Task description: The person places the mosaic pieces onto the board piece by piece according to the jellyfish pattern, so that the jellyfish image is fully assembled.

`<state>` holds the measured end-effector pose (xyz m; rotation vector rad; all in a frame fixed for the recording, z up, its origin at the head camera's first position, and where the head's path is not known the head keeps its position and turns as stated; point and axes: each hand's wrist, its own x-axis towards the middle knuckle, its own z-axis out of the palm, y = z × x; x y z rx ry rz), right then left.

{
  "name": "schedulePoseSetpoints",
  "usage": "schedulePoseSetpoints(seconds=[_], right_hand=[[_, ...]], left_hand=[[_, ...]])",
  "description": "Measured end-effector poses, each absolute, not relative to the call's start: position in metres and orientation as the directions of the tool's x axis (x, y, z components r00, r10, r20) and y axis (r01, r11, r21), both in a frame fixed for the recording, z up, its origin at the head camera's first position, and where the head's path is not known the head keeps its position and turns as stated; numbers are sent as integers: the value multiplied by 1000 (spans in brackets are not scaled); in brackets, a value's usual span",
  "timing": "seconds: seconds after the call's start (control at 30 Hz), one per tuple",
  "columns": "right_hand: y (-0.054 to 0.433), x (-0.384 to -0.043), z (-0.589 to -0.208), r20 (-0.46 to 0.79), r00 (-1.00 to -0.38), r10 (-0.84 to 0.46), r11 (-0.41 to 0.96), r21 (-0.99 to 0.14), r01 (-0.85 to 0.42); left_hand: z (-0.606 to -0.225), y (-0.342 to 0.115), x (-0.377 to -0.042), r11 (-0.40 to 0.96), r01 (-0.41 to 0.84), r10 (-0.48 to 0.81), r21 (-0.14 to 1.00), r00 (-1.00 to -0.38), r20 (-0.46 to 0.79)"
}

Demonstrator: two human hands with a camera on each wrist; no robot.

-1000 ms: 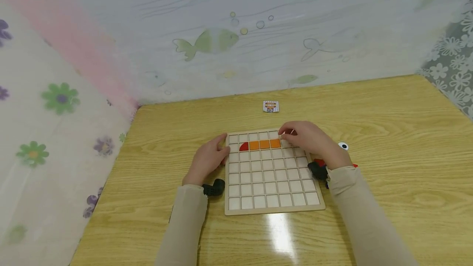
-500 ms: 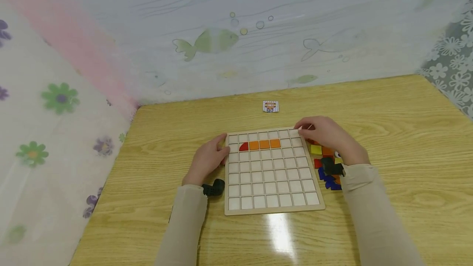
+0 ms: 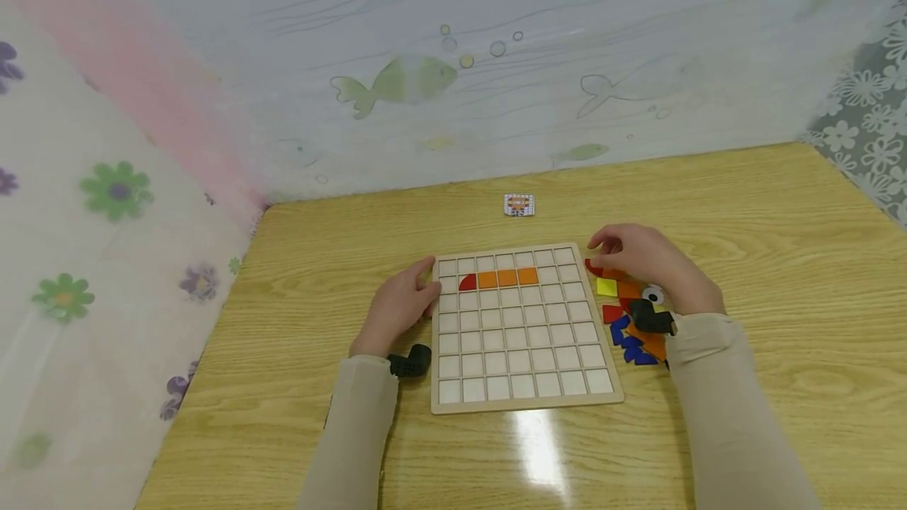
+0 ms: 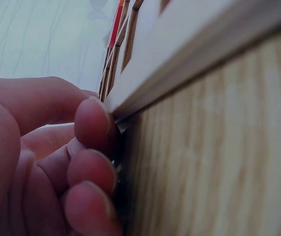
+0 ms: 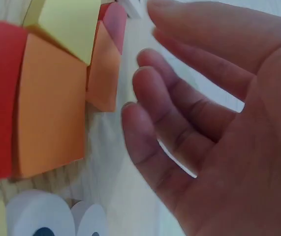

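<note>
A wooden grid board (image 3: 523, 407) lies flat on the table. One of its upper rows carries a red quarter-round tile (image 3: 468, 282) and three orange square tiles (image 3: 507, 278). My left hand (image 3: 401, 303) holds the board by its upper left edge; in the left wrist view its fingertips (image 4: 92, 123) meet the wooden rim. To the right of the board, my right hand (image 3: 648, 262) hovers over loose pieces with loosely bent fingers. The right wrist view shows nothing held, with an orange block (image 5: 51, 105) and a yellow block (image 5: 71, 27) beside the fingers.
Blue pieces (image 3: 631, 343), a yellow square (image 3: 606, 287) and a white eye disc (image 3: 653, 295) lie in the pile right of the board, partly hidden by the right wrist camera (image 3: 648, 316). A small pattern card (image 3: 520, 205) lies behind the board, before the patterned wall.
My right hand has moved right, from the board's upper row past its corner to the loose pieces, uncovering the row's right end. The left hand and board have stayed put.
</note>
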<state>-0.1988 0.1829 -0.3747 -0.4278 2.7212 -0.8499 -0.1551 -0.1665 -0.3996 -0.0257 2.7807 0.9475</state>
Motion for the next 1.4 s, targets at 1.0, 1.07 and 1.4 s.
schedulePoseSetpoints(seconds=[1.0,1.07,1.4], right_hand=[[173,-199,-375,-175,-916,-361,827,-513,-228],[174,-200,-377,-170,-916,-363,828,-511,-233],[173,-199,-377,-106,-930,-353,805,-541,-244]], left_hand=[[-402,-168,-155,790,-57,63,610,-983,-173],[-402,-168,-156,796,-46,72,604,-983,-169],[-402,-167,-156,799,-40,77,600,-983,-168]])
